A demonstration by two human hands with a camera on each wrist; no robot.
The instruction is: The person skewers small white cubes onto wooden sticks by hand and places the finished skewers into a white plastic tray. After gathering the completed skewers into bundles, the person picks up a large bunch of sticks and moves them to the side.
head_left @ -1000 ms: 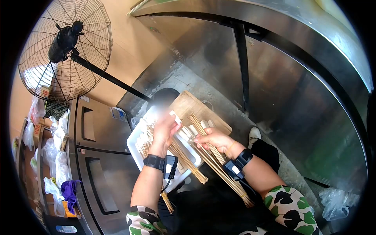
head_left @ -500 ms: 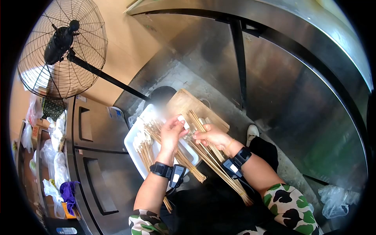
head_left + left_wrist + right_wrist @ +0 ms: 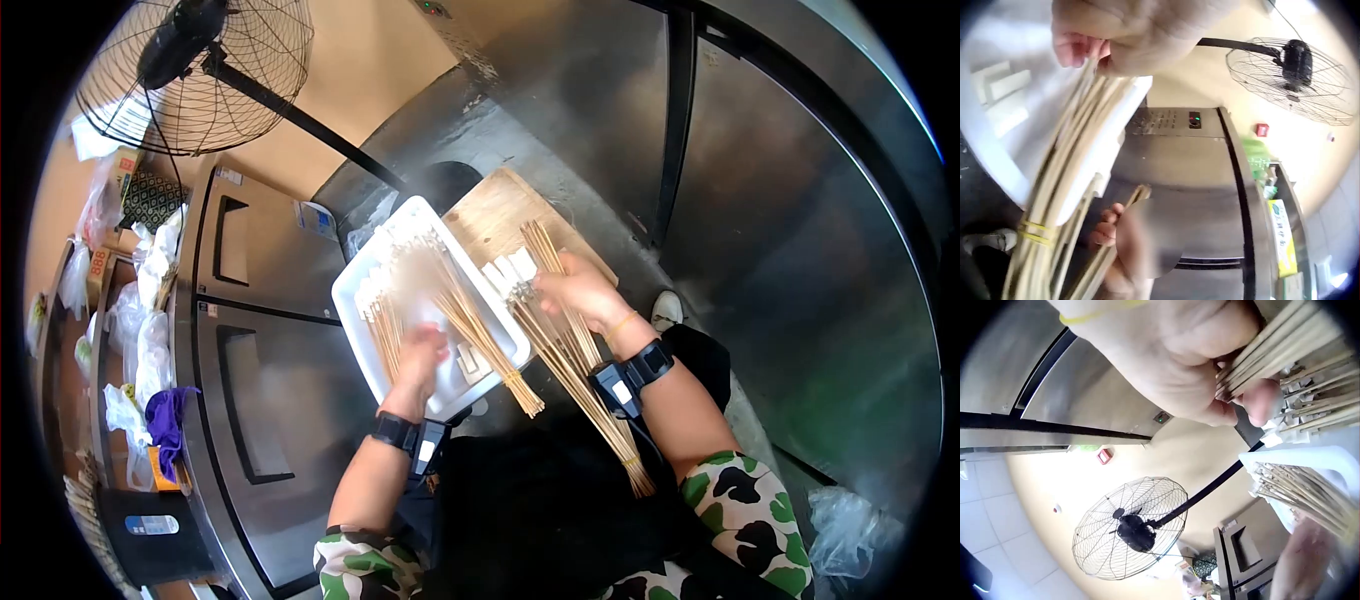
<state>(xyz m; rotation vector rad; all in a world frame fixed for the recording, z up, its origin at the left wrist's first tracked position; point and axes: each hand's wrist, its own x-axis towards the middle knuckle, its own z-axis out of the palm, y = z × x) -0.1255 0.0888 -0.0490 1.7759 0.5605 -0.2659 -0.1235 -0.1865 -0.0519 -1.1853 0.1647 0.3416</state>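
Observation:
My left hand point(image 3: 422, 358), blurred, is over the near side of a white tray point(image 3: 349, 318), beside a banded bundle of thin sticks point(image 3: 487, 345). In the left wrist view, the left hand point(image 3: 1138, 34) has loosely bent fingers over the sticks, with no object visible in them. White blocks point(image 3: 1005, 94) lie in the tray nearby. My right hand point(image 3: 585, 292) grips several thin sticks point(image 3: 541, 245); the right wrist view shows its thumb and fingers point(image 3: 1260, 403) round them. Below are more sticks point(image 3: 570, 375) with white pieces point(image 3: 510, 268) at their upper ends, banded at the lower end.
A wooden board point(image 3: 500, 215) lies beyond the tray. A black fan point(image 3: 185, 45) stands at the upper left, above steel cabinets point(image 3: 262, 370). Shelves with plastic bags point(image 3: 150, 340) are at the far left. A shoe point(image 3: 667, 309) is on the floor at right.
The left hand has let go of the white piece and moved down to the tray's near side. The right hand keeps its grip on the sticks. The head view has shifted.

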